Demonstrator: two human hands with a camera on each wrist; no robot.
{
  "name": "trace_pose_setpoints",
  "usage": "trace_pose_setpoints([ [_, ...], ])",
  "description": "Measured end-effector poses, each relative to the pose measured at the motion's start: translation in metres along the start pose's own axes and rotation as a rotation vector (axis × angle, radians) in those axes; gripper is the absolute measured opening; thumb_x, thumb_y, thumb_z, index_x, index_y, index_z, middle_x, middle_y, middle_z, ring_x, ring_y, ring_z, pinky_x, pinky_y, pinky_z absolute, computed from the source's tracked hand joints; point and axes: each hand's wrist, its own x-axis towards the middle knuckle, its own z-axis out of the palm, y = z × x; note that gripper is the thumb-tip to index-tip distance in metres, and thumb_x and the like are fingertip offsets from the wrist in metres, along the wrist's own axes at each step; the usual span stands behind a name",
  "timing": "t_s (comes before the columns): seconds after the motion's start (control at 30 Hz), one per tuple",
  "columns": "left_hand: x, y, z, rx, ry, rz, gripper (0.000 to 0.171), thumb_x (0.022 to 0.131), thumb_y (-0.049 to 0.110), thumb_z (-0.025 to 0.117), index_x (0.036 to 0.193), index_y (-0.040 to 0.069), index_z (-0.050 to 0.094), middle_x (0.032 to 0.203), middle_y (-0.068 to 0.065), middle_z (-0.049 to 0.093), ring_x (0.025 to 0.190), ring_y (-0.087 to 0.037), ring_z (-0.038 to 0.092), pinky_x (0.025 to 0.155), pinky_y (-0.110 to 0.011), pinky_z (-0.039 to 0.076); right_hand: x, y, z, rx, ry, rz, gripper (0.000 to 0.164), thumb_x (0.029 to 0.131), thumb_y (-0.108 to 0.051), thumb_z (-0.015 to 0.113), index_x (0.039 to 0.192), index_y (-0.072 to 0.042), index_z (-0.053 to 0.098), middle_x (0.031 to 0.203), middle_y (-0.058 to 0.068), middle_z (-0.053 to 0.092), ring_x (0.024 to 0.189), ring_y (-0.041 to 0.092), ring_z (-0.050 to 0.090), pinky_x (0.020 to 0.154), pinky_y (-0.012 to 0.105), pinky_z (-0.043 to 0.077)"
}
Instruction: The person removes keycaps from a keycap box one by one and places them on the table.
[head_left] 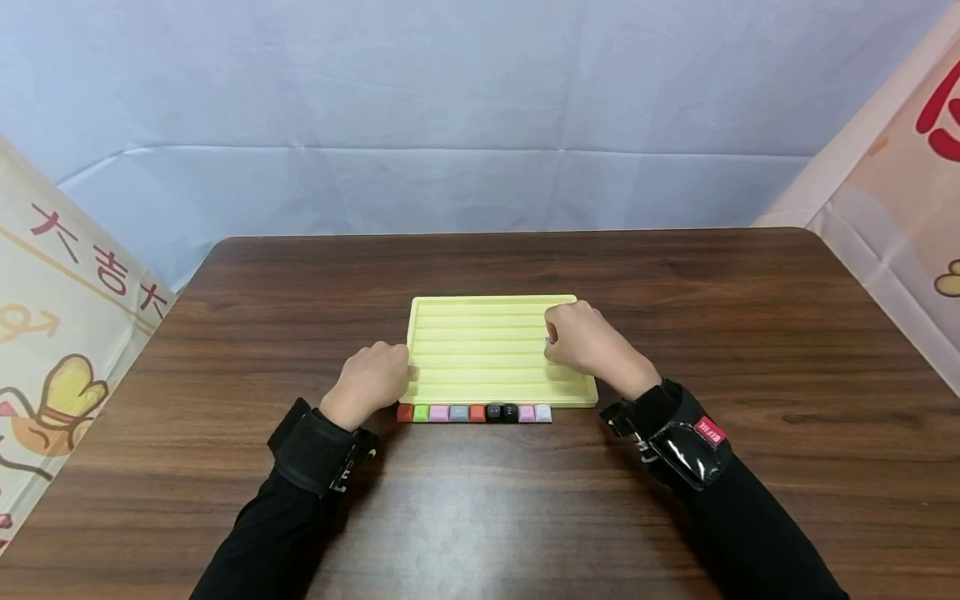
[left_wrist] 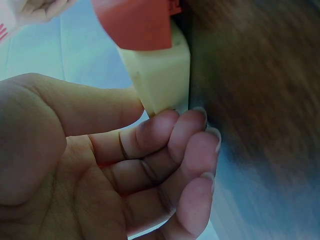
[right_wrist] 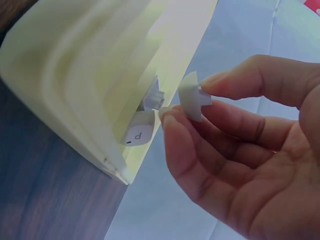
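A pale yellow ridged tray (head_left: 480, 346) lies on the table. My left hand (head_left: 372, 375) holds its left edge, thumb on one face and fingertips against the other at the tray's corner (left_wrist: 162, 75) in the left wrist view. Over the tray's right part, my right hand (head_left: 585, 337) pinches a white keycap (right_wrist: 189, 97) between thumb and fingers, its stem facing the thumb. Beside those fingertips, in a groove of the tray, sit a white keycap marked P (right_wrist: 140, 131) and another whitish keycap (right_wrist: 152, 97) with its stem showing.
Along the tray's front edge runs a row of coloured keycaps, from a red keycap (head_left: 405, 413) at the left to a pale keycap (head_left: 543, 413) at the right. The brown wooden table (head_left: 480, 508) extends around them. A pale cloth (head_left: 450, 100) hangs behind.
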Motion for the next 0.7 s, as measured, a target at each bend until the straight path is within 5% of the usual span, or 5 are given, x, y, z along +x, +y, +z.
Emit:
trace_pose_setpoints([
  [0.7,0.0009,0.0003,-0.0004,0.001,-0.008,-0.003,0.027,0.095,0.016,0.05,0.07,0.005,0.053,0.056,-0.002,0.032,0.047,-0.015,0.033,0.047,-0.026,0.027,-0.0081,-0.0003,-0.0012,-0.011,-0.03,0.019,0.019,0.075,0.008,0.05,0.066,-0.006,0.042,0.059,0.001,0.032,0.053,0.013,0.025,0.053,0.028,0.023],
])
